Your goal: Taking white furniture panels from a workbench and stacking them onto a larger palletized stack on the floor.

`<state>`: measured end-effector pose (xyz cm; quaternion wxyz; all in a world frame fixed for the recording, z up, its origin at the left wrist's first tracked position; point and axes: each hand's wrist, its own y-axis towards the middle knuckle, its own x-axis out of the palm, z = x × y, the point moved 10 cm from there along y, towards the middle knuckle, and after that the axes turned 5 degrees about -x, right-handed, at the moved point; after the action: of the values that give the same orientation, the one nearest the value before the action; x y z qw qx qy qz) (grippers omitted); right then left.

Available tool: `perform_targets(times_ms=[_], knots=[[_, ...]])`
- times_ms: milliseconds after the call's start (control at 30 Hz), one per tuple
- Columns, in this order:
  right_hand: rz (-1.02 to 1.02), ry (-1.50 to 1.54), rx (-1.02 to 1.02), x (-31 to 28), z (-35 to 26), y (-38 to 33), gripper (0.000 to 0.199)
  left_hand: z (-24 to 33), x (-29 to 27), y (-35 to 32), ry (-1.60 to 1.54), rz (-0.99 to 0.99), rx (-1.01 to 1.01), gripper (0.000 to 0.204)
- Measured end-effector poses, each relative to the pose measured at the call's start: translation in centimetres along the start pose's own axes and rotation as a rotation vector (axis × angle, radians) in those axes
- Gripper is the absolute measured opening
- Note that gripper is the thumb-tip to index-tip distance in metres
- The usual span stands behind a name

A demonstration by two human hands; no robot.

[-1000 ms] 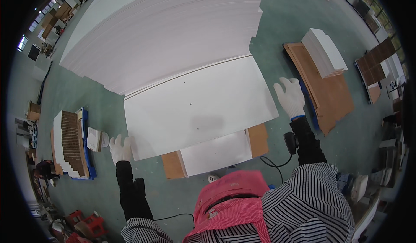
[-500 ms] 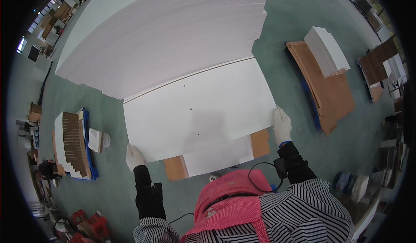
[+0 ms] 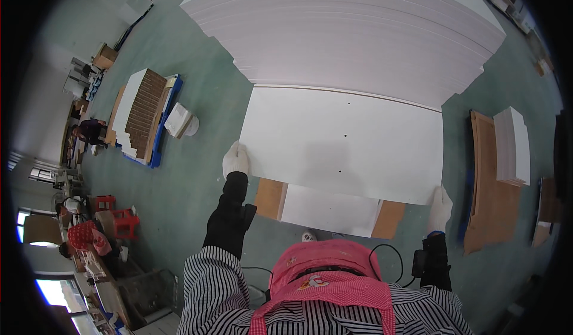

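A large white panel (image 3: 286, 132) with several small dark holes in a row lies in front of me, its far edge against a tall stack of white boards (image 3: 358, 42). In a white glove, my left hand (image 3: 236, 159) is closed on the panel's left edge close to the near corner. My right hand (image 3: 440, 211), gloved too, grips the near right corner, its fingertips partly hidden. Below the panel's near edge a smaller white sheet (image 3: 328, 211) shows, with brown board (image 3: 270, 199) at both of its ends.
To the left, cut boards sit on a blue pallet (image 3: 160, 135) beside a white bucket (image 3: 190, 125). Brown sheets (image 3: 486, 209) with a white board stack (image 3: 512, 147) lie to the right. Red stools (image 3: 124, 221) and two people are farther left.
The view has swung left, so the scene sits farther right and is rotated. Both hands keep hold of the panel, which still lies along the stack.
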<state>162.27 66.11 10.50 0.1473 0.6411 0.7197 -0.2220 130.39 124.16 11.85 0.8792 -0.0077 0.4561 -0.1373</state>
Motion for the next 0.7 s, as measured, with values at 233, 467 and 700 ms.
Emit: perform_targets(times_ms=[233, 467, 700], knots=[[0.049, 0.086, 0.068, 0.1, 0.5, -0.1, 0.045, 0.0, 0.6, 1.3, -0.002, 0.0, 0.019, 0.043], [0.07, 0.262, 0.081, 0.3, 0.3, -0.7, 0.047, 0.1, 0.7, 1.5, -0.028, 0.026, 0.046, 0.042], [0.14, 0.096, 0.026, -0.4, -1.0, -1.2, 0.039, -2.1, 1.5, 3.1, 0.001, -0.014, 0.049, 0.041]])
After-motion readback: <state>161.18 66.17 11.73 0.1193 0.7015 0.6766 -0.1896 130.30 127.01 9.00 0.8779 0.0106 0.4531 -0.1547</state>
